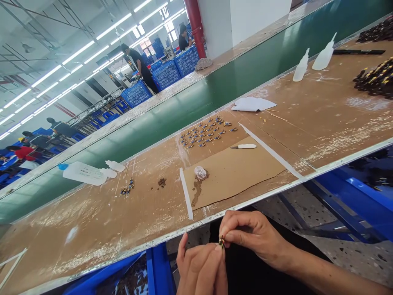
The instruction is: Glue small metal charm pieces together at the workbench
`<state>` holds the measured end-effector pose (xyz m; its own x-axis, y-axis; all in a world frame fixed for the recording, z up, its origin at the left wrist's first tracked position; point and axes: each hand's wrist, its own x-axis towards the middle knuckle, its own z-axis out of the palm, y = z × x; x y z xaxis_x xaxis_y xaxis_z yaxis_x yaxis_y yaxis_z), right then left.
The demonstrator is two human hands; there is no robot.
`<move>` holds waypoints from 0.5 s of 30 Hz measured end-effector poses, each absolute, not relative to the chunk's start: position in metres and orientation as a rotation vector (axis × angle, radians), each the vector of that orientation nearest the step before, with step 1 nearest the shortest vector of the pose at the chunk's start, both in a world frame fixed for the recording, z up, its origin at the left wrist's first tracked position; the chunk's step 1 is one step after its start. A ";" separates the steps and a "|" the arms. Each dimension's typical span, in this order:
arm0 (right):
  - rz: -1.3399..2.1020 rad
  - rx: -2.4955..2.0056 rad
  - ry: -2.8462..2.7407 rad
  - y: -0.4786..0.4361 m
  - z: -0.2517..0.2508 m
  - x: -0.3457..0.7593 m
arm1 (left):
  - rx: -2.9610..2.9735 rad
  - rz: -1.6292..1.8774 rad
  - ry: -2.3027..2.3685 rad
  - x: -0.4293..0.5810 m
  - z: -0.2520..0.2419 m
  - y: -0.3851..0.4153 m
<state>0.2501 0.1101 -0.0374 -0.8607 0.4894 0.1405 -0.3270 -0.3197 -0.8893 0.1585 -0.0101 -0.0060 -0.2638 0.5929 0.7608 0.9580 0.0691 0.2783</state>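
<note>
Just in front of the table's near edge, my left hand (pixel 202 268) pinches a tiny dark part with yellow and red spots (pixel 221 241). The thumb and forefinger of my right hand (pixel 247 230) are closed at the upper end of that same part. Whether the right fingertips hold a second, smaller piece is hidden. On the table ahead lies a cardboard sheet (pixel 227 176) with a small whitish round lid or dish (pixel 200 173) and a white-handled knife (pixel 247 146). Beyond it, several small blue-and-yellow parts (pixel 208 133) lie in loose rows.
Small brown pieces (pixel 161 182) and a cluster of blue parts (pixel 127 188) lie left. A large bottle (pixel 84 173) lies near them. Two squeeze bottles (pixel 301 65) stand at the right. A green conveyor belt (pixel 172 108) runs behind. Blue bins (pixel 159 266) sit below the edge.
</note>
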 end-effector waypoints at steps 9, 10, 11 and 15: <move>2.164 -0.221 -1.458 0.110 -0.036 0.250 | -1.565 -1.090 -1.890 0.157 -0.010 -0.012; 2.162 -0.219 -1.459 0.111 -0.036 0.250 | -1.573 -1.084 -1.886 0.157 -0.010 -0.012; 2.161 -0.215 -1.459 0.111 -0.037 0.250 | -1.582 -1.076 -1.878 0.157 -0.010 -0.012; 2.201 -0.197 -1.409 0.115 -0.039 0.250 | -1.596 -0.995 -1.828 0.160 -0.008 -0.013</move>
<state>0.2505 0.1151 -0.0386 -0.8566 0.4936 0.1500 -0.3430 -0.3275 -0.8804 0.1605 -0.0127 -0.0083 -0.1765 0.6047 0.7767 0.9806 0.0393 0.1922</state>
